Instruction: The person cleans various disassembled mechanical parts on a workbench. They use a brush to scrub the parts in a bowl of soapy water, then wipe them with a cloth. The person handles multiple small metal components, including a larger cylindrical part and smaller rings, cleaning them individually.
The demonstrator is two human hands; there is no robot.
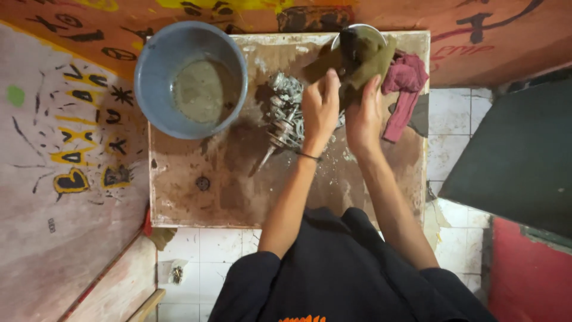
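While both forearms reach toward the counter's (196,203) far edge, the left hand (320,110) and right hand (363,116) grip an olive cloth (363,59) wrapped over a metal bowl (364,31).

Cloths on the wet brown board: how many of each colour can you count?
Olive-green cloth, held in both hands: 1
Dark red cloth, lying by the right hand: 1
Total: 2
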